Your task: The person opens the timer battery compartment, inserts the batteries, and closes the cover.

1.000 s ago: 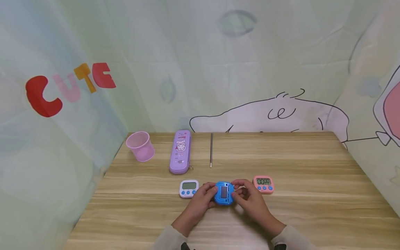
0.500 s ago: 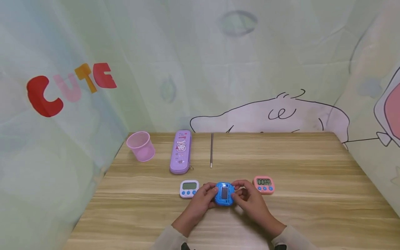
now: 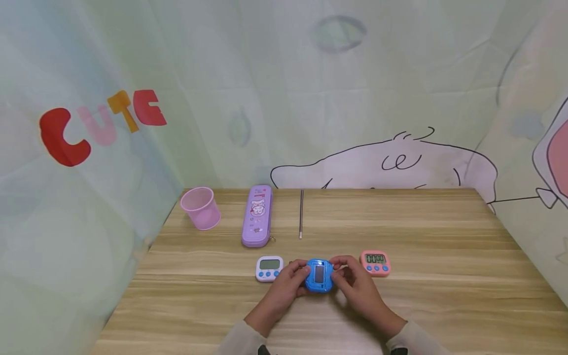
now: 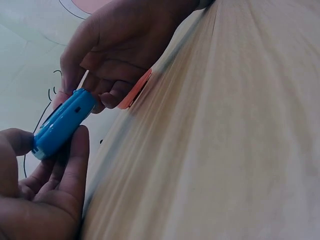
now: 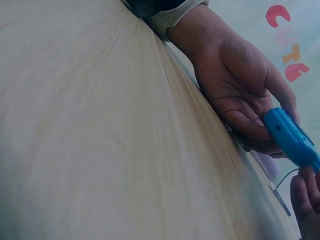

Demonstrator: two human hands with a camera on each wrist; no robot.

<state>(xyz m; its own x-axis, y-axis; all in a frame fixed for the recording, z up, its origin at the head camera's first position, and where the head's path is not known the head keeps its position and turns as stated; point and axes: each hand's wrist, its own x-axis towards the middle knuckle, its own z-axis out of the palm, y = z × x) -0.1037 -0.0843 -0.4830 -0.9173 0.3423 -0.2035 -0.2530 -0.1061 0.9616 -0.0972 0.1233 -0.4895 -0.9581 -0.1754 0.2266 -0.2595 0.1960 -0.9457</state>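
A small blue handheld device (image 3: 319, 276) with rounded corners and a grey screen faces up between both hands. My left hand (image 3: 286, 286) grips its left side, thumb on the front edge; in the left wrist view the fingers support it from beneath. At the opposite edge my right hand (image 3: 358, 285) pinches it with thumb and index finger, the other fingers curled. To the left lies a white timer (image 3: 269, 269) with blue buttons, partly overlapped by the left hand. A pink timer (image 3: 375, 263) showing 00:00 lies just beyond the right hand.
Towards the back left of the wooden table (image 3: 421, 222) stand a pink cup (image 3: 203, 213) and, beside it, a purple pencil case (image 3: 257, 222). A thin dark pencil-like stick (image 3: 301, 212) with a white tip lies behind the hands. Printed curtains (image 3: 222, 74) enclose the table.
Both hands and the blue device stay almost in place. Only the right thumb has shifted slightly at the device's right edge.
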